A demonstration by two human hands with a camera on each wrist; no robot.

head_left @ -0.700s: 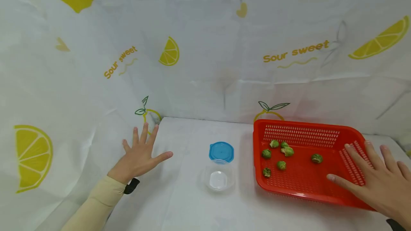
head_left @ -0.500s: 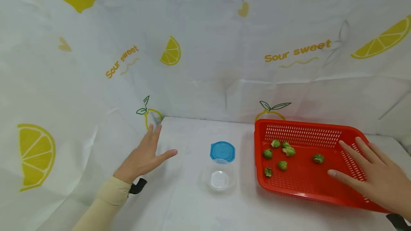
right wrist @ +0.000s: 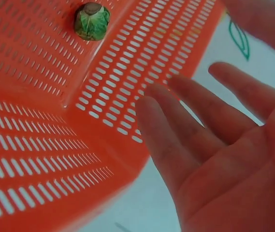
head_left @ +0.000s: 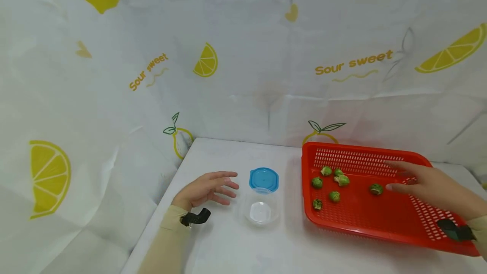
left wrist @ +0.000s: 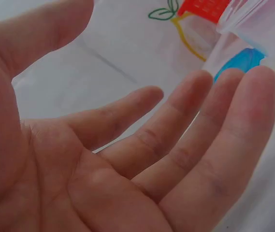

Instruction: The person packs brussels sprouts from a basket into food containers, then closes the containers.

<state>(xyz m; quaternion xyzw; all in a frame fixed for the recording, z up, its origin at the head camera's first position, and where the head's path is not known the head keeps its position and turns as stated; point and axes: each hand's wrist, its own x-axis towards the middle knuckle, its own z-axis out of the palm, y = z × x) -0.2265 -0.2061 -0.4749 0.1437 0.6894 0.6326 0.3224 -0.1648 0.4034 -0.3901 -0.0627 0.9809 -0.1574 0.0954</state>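
Note:
My left hand [head_left: 205, 189] hovers just left of a clear plastic bowl [head_left: 260, 214], its fingers spread apart and holding nothing. Behind that bowl lies a blue lid [head_left: 264, 179]. On the right, a red perforated basket [head_left: 354, 223] holds several Brussels sprouts, among them one near the middle [head_left: 376, 189] and others toward its left side. My right hand [head_left: 430, 185] is over the basket's right part, fingertips pointing left near that lone sprout but apart from it. In the right wrist view its fingers are loosely bent, with one sprout [right wrist: 92, 21] beyond them.
A white cloth printed with lemons [head_left: 243, 54] rises behind and to the left of the white table surface [head_left: 228, 244]. The basket's raised rim [head_left: 365, 147] surrounds the sprouts.
Both hands have turned from palms down with fingers spread to a sideways pose. The left has moved right toward the bowl; the right has moved left over the basket.

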